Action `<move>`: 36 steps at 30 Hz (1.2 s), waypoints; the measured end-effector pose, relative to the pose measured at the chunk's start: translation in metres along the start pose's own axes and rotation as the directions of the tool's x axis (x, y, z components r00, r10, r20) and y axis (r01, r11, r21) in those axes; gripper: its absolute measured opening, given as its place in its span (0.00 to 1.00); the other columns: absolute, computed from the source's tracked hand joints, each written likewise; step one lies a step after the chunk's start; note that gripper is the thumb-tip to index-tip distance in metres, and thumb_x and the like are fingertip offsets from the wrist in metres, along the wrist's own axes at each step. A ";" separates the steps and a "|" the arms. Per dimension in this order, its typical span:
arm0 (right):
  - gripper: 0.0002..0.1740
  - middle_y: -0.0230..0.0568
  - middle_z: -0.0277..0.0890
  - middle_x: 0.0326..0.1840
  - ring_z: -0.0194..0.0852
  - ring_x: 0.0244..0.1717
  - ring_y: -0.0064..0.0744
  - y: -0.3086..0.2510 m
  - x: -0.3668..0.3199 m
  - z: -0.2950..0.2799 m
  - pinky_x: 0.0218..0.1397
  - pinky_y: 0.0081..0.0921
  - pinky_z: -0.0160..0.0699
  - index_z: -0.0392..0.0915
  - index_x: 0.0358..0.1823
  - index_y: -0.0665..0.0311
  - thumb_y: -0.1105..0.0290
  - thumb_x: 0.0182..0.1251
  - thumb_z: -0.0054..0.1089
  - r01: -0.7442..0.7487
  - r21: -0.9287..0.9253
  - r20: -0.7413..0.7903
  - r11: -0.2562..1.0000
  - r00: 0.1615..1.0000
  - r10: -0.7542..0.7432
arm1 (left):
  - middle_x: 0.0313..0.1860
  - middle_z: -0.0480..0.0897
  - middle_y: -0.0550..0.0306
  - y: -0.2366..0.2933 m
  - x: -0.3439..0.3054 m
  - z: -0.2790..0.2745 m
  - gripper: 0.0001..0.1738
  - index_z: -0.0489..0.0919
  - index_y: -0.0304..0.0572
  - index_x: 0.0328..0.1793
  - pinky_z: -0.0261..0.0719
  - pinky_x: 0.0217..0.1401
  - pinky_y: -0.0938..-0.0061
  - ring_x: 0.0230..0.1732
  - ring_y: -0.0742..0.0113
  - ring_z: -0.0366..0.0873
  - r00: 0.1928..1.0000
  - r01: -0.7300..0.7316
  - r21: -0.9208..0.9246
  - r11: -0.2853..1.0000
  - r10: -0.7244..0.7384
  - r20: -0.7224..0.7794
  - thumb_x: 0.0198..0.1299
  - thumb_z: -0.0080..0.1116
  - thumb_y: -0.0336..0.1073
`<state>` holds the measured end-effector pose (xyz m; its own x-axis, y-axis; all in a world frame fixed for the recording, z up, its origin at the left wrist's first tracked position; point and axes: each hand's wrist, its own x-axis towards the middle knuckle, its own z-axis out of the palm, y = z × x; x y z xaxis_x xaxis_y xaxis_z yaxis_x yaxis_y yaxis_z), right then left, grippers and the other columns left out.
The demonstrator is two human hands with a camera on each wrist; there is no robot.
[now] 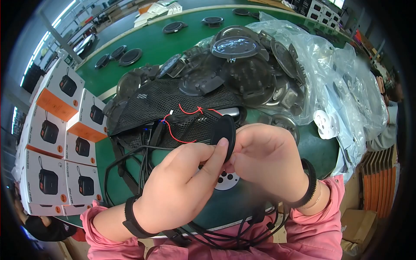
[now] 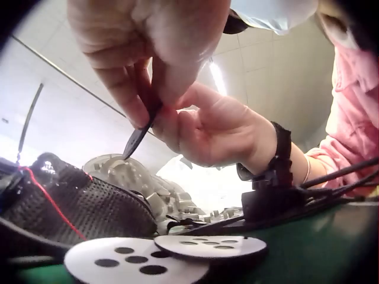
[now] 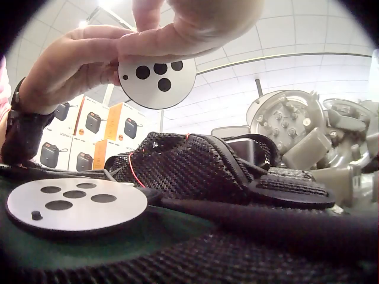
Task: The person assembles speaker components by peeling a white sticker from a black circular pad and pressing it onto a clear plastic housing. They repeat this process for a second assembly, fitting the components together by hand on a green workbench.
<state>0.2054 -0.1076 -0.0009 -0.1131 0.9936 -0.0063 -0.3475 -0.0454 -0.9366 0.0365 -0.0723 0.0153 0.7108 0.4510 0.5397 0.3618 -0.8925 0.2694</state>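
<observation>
Over the table in front of me, both hands meet at a thin round disc (image 1: 222,132). Its side towards me is black; the right wrist view shows the white face of the disc (image 3: 155,89) with round black spots. My left hand (image 1: 182,180) pinches it between thumb and fingers at its lower left. On the other side my right hand (image 1: 271,158) pinches near the edge, fingertips partly hidden by the disc. Below the hands lies a similar white spotted disc (image 1: 226,182); the left wrist view shows two overlapping, one disc (image 2: 130,263) under another disc (image 2: 210,245).
A black mesh bag (image 1: 151,108) with a red cord lies behind the hands. Clear plastic round housings (image 1: 249,80) pile up beyond it, beside plastic sheeting (image 1: 329,78). White-orange boxes (image 1: 47,130) stack at left. Black cables (image 1: 216,236) hang along the front edge. White discs (image 1: 325,124) sit at right.
</observation>
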 end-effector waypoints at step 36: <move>0.06 0.35 0.69 0.16 0.68 0.18 0.21 -0.066 -0.061 -0.161 0.24 0.20 0.66 0.72 0.26 0.70 0.73 0.51 0.50 -0.359 -0.855 -0.512 0.373 0.699 -0.499 | 0.40 0.79 0.49 -0.015 -0.001 -0.011 0.13 0.73 0.26 0.48 0.81 0.39 0.79 0.37 0.68 0.79 0.726 0.456 -0.890 -0.003 -0.576 0.374 0.59 0.44 0.25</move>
<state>0.3855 -0.1484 0.0046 0.5706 0.7706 0.2839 0.7072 -0.2853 -0.6469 0.0237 -0.0592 0.0190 0.5337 0.8434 -0.0616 -0.2135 0.2049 0.9552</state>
